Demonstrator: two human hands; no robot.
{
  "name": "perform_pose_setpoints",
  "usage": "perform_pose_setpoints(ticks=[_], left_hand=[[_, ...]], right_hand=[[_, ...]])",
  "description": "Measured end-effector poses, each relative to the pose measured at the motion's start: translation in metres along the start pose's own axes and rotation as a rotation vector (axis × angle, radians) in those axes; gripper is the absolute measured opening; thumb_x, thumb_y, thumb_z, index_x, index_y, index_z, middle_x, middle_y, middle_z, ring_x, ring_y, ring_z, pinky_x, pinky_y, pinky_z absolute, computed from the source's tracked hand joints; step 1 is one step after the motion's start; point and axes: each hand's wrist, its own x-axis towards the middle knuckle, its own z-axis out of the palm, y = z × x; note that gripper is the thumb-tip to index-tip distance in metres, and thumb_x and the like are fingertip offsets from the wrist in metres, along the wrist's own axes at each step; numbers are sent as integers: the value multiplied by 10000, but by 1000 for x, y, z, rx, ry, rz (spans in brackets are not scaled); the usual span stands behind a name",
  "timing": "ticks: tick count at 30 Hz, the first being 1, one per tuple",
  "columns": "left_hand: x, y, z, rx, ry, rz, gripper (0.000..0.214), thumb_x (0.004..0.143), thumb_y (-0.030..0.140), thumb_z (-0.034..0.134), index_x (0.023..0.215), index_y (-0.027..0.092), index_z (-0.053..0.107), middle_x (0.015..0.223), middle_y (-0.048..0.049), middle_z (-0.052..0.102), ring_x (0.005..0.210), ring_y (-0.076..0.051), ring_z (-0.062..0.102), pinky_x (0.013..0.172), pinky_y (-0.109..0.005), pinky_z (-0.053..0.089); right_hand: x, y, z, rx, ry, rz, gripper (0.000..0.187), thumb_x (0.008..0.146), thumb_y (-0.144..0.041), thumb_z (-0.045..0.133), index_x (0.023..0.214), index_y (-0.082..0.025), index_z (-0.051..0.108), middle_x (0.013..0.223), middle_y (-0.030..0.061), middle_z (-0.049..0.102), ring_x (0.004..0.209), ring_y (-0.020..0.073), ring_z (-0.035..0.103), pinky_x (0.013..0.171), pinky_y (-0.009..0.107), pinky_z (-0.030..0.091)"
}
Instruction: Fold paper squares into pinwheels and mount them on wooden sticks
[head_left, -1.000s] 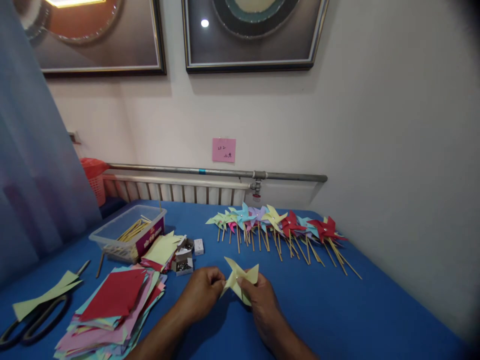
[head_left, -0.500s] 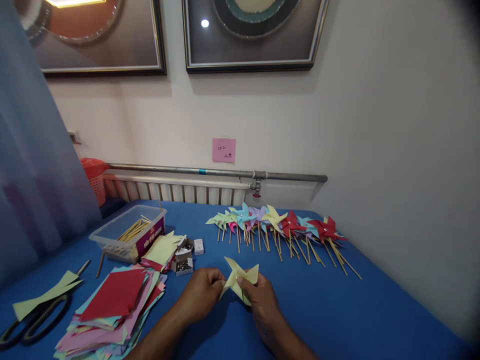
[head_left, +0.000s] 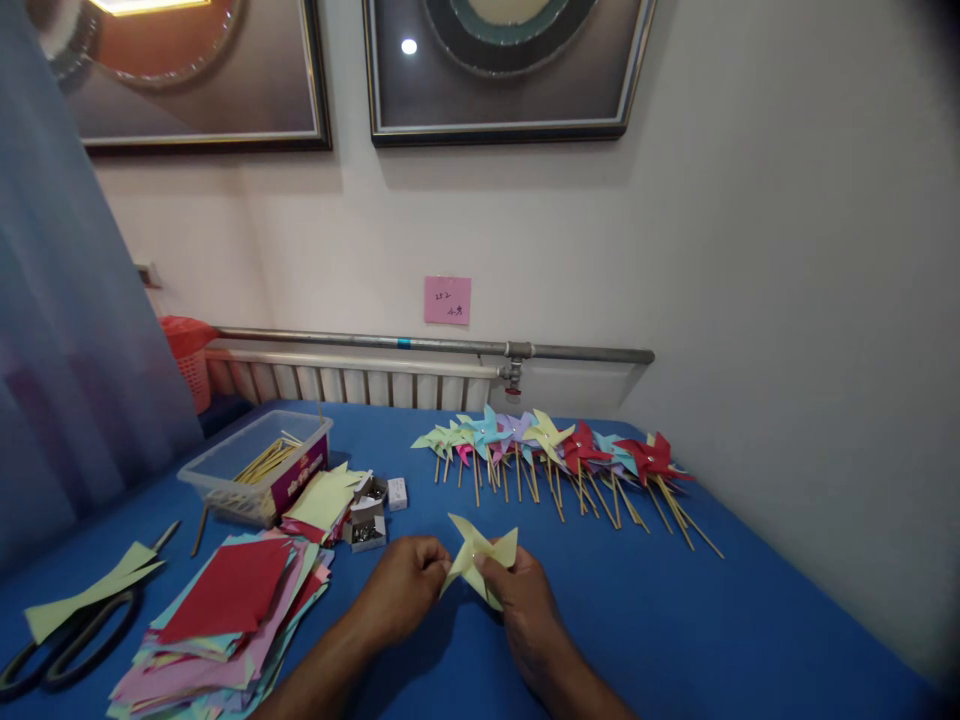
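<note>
A pale yellow paper pinwheel [head_left: 480,553] is held upright just above the blue table [head_left: 675,620], near its front middle. My left hand [head_left: 401,588] pinches its left edge with closed fingers. My right hand [head_left: 521,600] grips its centre and lower right from behind, fingers closed. A row of finished pinwheels [head_left: 555,445] on wooden sticks, in yellow, blue, purple and red, lies farther back.
A stack of coloured paper squares [head_left: 225,610] lies to the left, with yellow sheets [head_left: 322,497] behind it. A clear plastic box of sticks [head_left: 255,465], small boxes of pins [head_left: 367,523], black scissors [head_left: 64,650] and a yellow paper scrap [head_left: 90,595] sit at the left.
</note>
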Motion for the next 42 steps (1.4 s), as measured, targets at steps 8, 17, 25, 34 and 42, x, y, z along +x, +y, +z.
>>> perform_pose_setpoints(ticks=[8, 17, 25, 34, 42], left_hand=[[1, -2, 1, 14, 1, 1, 241, 912, 123, 504, 715, 207, 614, 613, 34, 550, 595, -131, 480, 579, -226, 321], [2, -2, 1, 8, 10, 5, 230, 899, 128, 510, 708, 209, 609, 617, 34, 541, 607, -135, 474, 589, -228, 324], [0, -2, 1, 23, 20, 26, 210, 885, 151, 514, 711, 208, 617, 640, 30, 547, 630, -145, 480, 606, -245, 327], [0, -1, 1, 28, 16, 20, 210, 899, 155, 519, 715, 205, 607, 626, 37, 527, 617, -142, 460, 598, -244, 316], [0, -2, 2, 66, 31, 28, 200, 890, 156, 531, 719, 207, 622, 643, 30, 558, 644, -144, 496, 626, -233, 340]], right_hand=[[-2, -2, 1, 16, 5, 7, 437, 607, -481, 952, 856, -207, 720, 682, -18, 717, 622, 190, 617, 616, 287, 487], [-3, -4, 1, -9, 3, -5, 443, 621, -492, 947, 855, -201, 710, 657, -23, 702, 601, 181, 601, 597, 284, 477], [-1, -2, 1, -14, 5, -17, 465, 610, -525, 941, 860, -207, 712, 685, -5, 719, 617, 196, 618, 593, 289, 478], [1, 0, 0, -28, 12, -17, 432, 623, -513, 918, 843, -212, 699, 669, -20, 696, 600, 178, 588, 588, 281, 461], [8, 8, -3, -67, 43, -43, 445, 609, -543, 903, 831, -216, 699, 641, -19, 683, 583, 183, 575, 559, 283, 438]])
